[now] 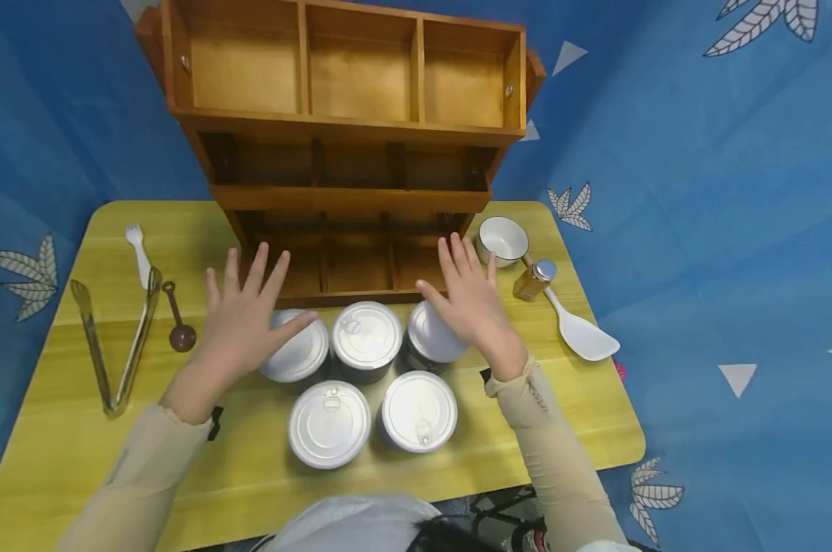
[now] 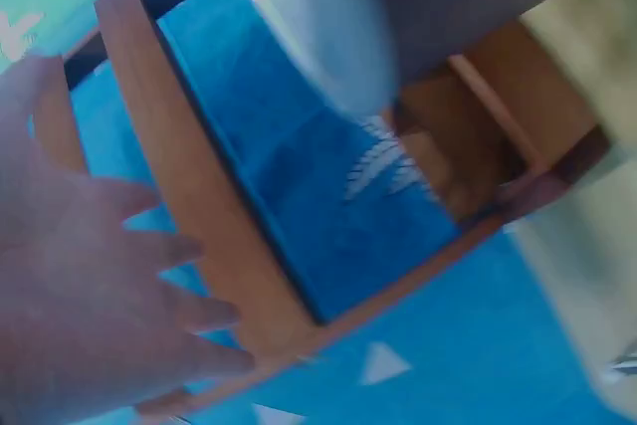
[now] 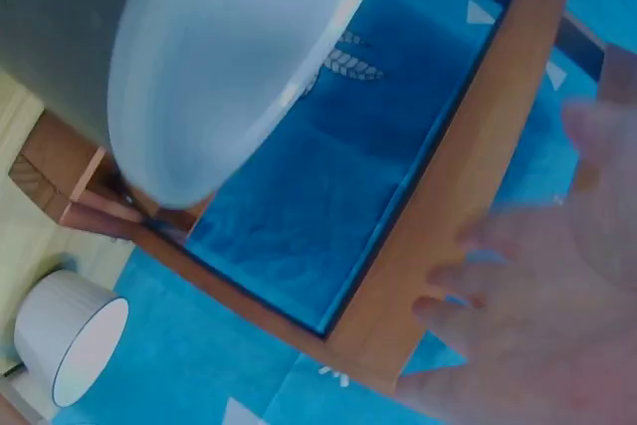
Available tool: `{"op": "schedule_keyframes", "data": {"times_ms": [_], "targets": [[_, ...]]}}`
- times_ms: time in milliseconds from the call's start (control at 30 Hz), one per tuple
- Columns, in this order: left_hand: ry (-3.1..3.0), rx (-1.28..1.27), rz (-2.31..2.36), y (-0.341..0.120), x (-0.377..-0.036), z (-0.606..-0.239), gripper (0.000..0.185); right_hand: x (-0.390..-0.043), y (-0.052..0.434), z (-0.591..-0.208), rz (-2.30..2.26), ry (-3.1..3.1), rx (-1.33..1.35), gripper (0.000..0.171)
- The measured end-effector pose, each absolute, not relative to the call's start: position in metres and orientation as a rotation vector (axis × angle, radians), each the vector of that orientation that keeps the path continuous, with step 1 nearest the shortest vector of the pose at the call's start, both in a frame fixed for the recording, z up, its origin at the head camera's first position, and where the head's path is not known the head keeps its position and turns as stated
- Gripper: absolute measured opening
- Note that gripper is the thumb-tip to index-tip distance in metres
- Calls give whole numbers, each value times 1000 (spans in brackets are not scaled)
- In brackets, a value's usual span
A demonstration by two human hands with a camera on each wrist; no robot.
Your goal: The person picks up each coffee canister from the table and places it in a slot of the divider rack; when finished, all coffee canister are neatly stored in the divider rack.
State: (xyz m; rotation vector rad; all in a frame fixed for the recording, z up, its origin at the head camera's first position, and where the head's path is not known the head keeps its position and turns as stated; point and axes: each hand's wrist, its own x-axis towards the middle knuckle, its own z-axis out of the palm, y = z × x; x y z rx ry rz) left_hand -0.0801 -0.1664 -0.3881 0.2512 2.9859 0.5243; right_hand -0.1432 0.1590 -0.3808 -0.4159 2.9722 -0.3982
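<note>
Above the desk (image 1: 236, 475), the left hand (image 1: 239, 326) and right hand (image 1: 474, 303) are hovering, fingers spread, gripping nothing; five cans (image 1: 367, 335) are standing clustered before the wooden shelf (image 1: 350, 201), a placement probably keeping them within easy reach.

Cans (image 1: 367, 335): five total, three in the far row, two in the near row. Wooden rack (image 1: 353, 201): one, with three tiers of three compartments, nine in all. Table (image 1: 250, 491), left side: one fork (image 1: 141, 257), one pair of tongs (image 1: 138, 341), one brown scoop (image 1: 182, 337). Right side: one white pot (image 1: 502, 239), one jar (image 1: 530, 285), one white spoon (image 1: 584, 337). Hands: two, left hand (image 1: 241, 326) and right hand (image 1: 467, 297).
</note>
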Motion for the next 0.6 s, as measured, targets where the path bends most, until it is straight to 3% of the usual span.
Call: {"op": "schedule_keyframes", "data": {"times_ms": [233,400,600], "targets": [[2794,166,1234,-218,-38,-447,94,-190,178,-375,-867,3306,-373,52],[2576,53,1550,-226,-16,-499,99,-227,186,-382,-770,3444,-465,42],[2461,26,1661,-216,-16,-533,108,-239,180,-390,-731,3568,-505,38]]}}
